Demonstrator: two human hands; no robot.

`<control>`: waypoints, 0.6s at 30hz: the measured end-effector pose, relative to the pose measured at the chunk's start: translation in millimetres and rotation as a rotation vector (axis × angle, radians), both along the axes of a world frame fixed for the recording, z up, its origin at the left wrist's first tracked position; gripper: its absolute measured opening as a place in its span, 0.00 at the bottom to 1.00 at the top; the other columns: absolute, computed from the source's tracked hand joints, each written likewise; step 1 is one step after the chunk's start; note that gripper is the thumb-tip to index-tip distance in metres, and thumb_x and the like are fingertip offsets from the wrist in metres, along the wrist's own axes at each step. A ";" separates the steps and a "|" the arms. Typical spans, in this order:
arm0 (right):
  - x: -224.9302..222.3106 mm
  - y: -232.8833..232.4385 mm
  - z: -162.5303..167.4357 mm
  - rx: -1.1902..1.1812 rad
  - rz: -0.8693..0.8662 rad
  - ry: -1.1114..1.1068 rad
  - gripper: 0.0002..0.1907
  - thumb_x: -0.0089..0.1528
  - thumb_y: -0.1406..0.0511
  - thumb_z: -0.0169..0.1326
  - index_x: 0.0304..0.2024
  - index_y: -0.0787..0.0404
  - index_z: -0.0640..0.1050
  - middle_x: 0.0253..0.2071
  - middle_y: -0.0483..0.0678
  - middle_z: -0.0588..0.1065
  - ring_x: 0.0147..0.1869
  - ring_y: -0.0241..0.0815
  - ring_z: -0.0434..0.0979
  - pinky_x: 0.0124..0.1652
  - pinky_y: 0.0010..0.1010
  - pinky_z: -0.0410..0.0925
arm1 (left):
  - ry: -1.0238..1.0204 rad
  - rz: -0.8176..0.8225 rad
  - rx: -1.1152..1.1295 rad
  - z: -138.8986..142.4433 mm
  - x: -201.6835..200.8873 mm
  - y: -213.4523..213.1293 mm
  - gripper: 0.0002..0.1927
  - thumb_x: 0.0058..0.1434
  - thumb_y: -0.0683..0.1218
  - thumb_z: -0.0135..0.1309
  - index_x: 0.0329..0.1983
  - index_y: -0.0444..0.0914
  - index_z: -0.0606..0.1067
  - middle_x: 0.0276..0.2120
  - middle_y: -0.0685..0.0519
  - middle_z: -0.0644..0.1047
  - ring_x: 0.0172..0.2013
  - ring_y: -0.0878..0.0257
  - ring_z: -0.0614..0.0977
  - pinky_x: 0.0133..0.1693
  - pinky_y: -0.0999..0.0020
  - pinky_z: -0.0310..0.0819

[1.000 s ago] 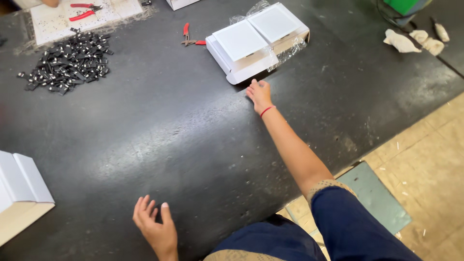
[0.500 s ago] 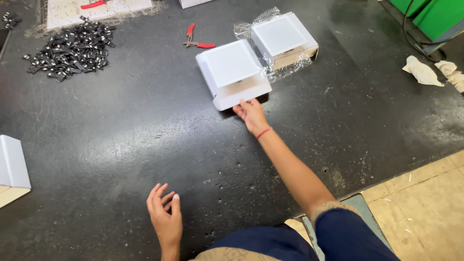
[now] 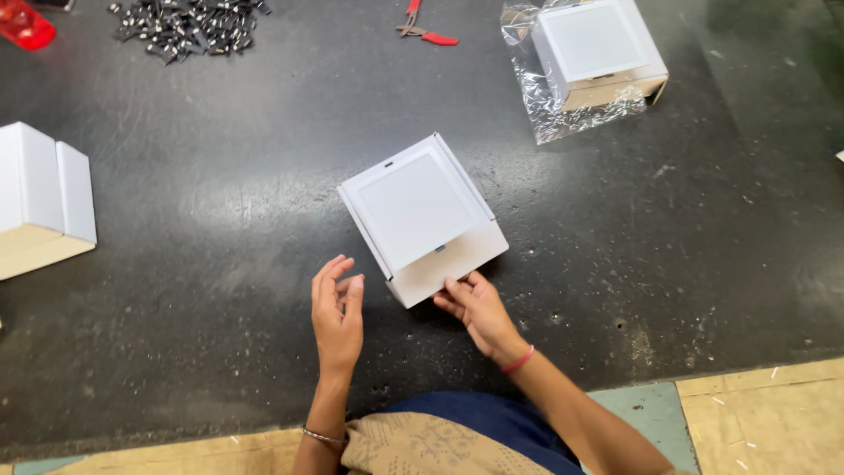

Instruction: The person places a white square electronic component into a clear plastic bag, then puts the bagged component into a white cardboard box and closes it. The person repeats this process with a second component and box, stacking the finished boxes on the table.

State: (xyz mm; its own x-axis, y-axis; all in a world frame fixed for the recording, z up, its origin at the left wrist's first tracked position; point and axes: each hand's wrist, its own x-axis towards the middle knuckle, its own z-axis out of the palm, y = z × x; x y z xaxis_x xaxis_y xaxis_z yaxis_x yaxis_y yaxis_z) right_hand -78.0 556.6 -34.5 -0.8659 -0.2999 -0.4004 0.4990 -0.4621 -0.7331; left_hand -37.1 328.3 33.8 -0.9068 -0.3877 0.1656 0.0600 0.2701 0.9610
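Near the table's front edge, the right hand (image 3: 479,312) grips the near corner of the white box (image 3: 422,217) with curled fingers; half a second ago this box lay farther back beside the wrapped box (image 3: 598,53), and it has since been pulled toward the person. Just left of it, the left hand (image 3: 337,310) has lifted off the dark table (image 3: 220,229), fingers loosely open, holding nothing. Farther back lie red pliers (image 3: 426,22) and a pile of small metal parts (image 3: 189,26).

My right hand (image 3: 475,310) reaches forward, fingers curled and pinching lightly. My left hand (image 3: 338,310) stands on edge beside it, open, fingers loosely bent, holding nothing.
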 end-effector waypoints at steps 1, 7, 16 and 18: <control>7.3 -1.5 0.7 -0.002 0.013 -0.010 0.13 0.68 0.65 0.53 0.53 0.64 0.74 0.46 0.48 0.78 0.48 0.36 0.80 0.50 0.30 0.75 | 0.023 -0.005 0.076 -1.2 0.8 -0.7 0.16 0.69 0.41 0.50 0.59 0.31 0.72 0.62 0.47 0.69 0.47 0.62 0.82 0.47 0.69 0.79; 30.1 -16.1 11.7 -0.025 0.064 -0.080 0.14 0.68 0.64 0.51 0.53 0.65 0.74 0.49 0.49 0.79 0.51 0.39 0.82 0.51 0.30 0.75 | -0.123 -0.016 0.265 -12.3 -5.7 -1.8 0.15 0.70 0.44 0.53 0.55 0.28 0.75 0.51 0.49 0.74 0.40 0.66 0.82 0.43 0.71 0.80; 19.2 1.6 32.8 0.006 0.152 -0.018 0.16 0.71 0.62 0.47 0.57 0.66 0.73 0.50 0.51 0.78 0.51 0.41 0.81 0.51 0.33 0.75 | 0.145 0.019 -0.306 35.1 -1.4 5.2 0.36 0.62 0.51 0.64 0.68 0.33 0.64 0.60 0.41 0.68 0.57 0.50 0.74 0.56 0.59 0.70; 19.8 1.5 33.0 0.012 0.174 -0.039 0.16 0.70 0.62 0.46 0.56 0.64 0.72 0.50 0.51 0.78 0.51 0.40 0.81 0.51 0.33 0.75 | 0.298 -0.038 -0.632 46.0 -3.2 8.7 0.46 0.53 0.54 0.69 0.70 0.33 0.61 0.66 0.39 0.63 0.64 0.43 0.70 0.61 0.52 0.67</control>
